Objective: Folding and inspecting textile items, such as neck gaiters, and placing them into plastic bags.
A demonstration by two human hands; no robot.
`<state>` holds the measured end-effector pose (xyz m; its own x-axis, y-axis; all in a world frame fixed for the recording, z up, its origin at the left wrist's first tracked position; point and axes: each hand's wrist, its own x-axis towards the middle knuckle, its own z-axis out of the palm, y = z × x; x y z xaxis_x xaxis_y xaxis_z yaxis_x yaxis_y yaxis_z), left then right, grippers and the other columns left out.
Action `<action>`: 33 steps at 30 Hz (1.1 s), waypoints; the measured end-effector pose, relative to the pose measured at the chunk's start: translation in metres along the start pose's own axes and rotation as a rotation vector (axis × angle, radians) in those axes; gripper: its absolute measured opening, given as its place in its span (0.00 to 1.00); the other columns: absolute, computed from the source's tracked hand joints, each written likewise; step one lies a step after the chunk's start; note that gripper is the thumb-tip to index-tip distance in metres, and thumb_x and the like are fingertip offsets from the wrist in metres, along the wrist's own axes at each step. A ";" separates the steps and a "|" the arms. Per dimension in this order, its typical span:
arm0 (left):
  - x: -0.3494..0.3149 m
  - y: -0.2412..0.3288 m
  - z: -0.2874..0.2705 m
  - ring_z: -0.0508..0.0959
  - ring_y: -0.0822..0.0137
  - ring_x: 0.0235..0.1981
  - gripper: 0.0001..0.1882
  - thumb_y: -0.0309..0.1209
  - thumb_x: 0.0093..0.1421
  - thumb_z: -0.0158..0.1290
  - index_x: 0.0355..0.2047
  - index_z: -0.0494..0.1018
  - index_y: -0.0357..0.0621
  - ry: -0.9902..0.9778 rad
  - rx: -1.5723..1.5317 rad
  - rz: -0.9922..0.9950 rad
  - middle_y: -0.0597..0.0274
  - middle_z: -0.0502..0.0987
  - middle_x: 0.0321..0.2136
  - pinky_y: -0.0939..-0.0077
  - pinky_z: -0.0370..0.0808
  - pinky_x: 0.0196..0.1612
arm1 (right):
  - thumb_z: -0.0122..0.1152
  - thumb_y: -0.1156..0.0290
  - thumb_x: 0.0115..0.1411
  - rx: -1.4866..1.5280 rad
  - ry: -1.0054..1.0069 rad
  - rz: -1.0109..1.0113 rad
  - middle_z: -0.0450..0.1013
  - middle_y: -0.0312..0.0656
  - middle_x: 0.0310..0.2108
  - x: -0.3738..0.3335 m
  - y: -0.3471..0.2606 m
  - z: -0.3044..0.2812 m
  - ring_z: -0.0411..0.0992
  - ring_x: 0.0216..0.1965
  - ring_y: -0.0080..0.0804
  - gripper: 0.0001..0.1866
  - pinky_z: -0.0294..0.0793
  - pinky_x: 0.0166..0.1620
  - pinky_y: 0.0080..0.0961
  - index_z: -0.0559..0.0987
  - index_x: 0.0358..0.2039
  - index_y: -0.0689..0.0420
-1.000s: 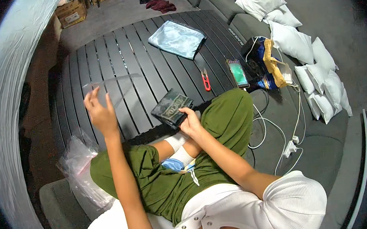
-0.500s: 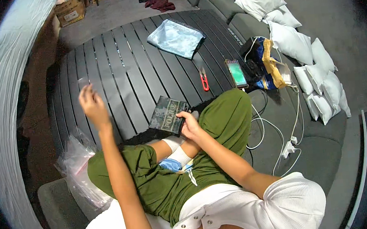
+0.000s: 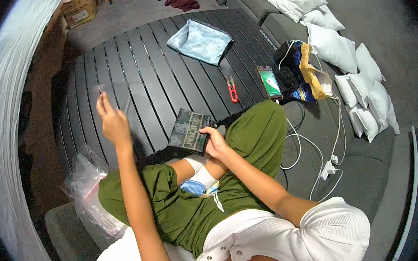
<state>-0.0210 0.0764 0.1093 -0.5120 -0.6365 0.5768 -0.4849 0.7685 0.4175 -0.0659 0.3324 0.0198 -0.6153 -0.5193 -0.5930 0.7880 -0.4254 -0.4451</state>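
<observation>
My right hand (image 3: pixel 213 142) grips the near right edge of a flat, square, dark camouflage-patterned packet (image 3: pixel 189 131) with pale lettering. It is held over the near edge of the black slatted table (image 3: pixel 158 65). Off to the left, my left hand (image 3: pixel 115 124) is raised over the table, fingers pinched on a thin clear plastic bag (image 3: pixel 129 95). That bag is see-through and its outline is hard to follow. By my left knee lies a heap of clear plastic bags (image 3: pixel 92 190).
On the table are a pale blue pouch (image 3: pixel 200 42), red-handled thread snips (image 3: pixel 232 89) and a phone (image 3: pixel 269 82) on a cable. A yellow and blue bag (image 3: pixel 308 74) and white cables (image 3: pixel 322 173) lie on the grey sofa at right, with white pillows (image 3: pixel 330 40) beyond.
My left hand has moved slightly to the right with the clear bag and turned upright. My right hand and the camouflage packet have barely shifted. The phone screen shows a different picture.
</observation>
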 end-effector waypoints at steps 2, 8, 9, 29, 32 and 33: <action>-0.005 0.010 0.001 0.74 0.58 0.39 0.28 0.21 0.48 0.47 0.52 0.60 0.47 -0.096 -0.010 -0.062 0.63 0.62 0.51 0.67 0.73 0.34 | 0.50 0.71 0.48 0.011 -0.001 0.021 0.72 0.42 0.31 0.000 -0.001 -0.001 0.71 0.32 0.36 0.12 0.72 0.41 0.36 0.70 0.34 0.62; -0.027 0.029 0.019 0.73 0.58 0.41 0.31 0.16 0.45 0.44 0.52 0.60 0.44 -0.248 -0.061 0.206 0.63 0.62 0.51 0.70 0.73 0.36 | 0.49 0.71 0.47 0.000 0.006 0.022 0.72 0.43 0.31 0.003 -0.001 -0.004 0.71 0.32 0.37 0.13 0.72 0.41 0.36 0.70 0.34 0.62; -0.032 0.033 0.020 0.74 0.61 0.38 0.30 0.17 0.45 0.43 0.52 0.60 0.43 -0.201 -0.026 0.306 0.64 0.63 0.51 0.72 0.73 0.33 | 0.49 0.71 0.47 -0.001 0.006 0.022 0.72 0.43 0.31 0.003 -0.001 -0.004 0.71 0.32 0.37 0.13 0.72 0.41 0.36 0.70 0.34 0.62; -0.067 0.033 0.055 0.74 0.65 0.35 0.28 0.22 0.47 0.45 0.51 0.61 0.55 -0.449 -0.038 0.587 0.65 0.65 0.47 0.74 0.75 0.29 | 0.50 0.70 0.46 -0.043 -0.018 0.004 0.72 0.43 0.32 0.002 0.001 -0.003 0.72 0.33 0.37 0.15 0.72 0.42 0.36 0.70 0.36 0.61; -0.068 0.031 0.056 0.73 0.64 0.37 0.29 0.20 0.45 0.46 0.50 0.61 0.56 -0.475 -0.066 0.561 0.66 0.66 0.47 0.72 0.75 0.31 | 0.50 0.70 0.47 -0.037 -0.034 0.005 0.72 0.43 0.32 0.004 0.003 -0.004 0.72 0.33 0.37 0.15 0.72 0.42 0.36 0.70 0.36 0.61; -0.068 0.031 0.055 0.73 0.64 0.38 0.32 0.17 0.43 0.47 0.50 0.62 0.57 -0.497 -0.071 0.539 0.68 0.66 0.47 0.71 0.75 0.33 | 0.50 0.70 0.47 -0.037 -0.035 0.008 0.72 0.43 0.32 0.005 0.003 -0.004 0.72 0.33 0.37 0.15 0.72 0.42 0.36 0.70 0.36 0.61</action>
<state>-0.0405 0.1404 0.0442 -0.9356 -0.1107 0.3352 -0.0365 0.9748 0.2200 -0.0663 0.3321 0.0128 -0.6092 -0.5486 -0.5726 0.7924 -0.3939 -0.4657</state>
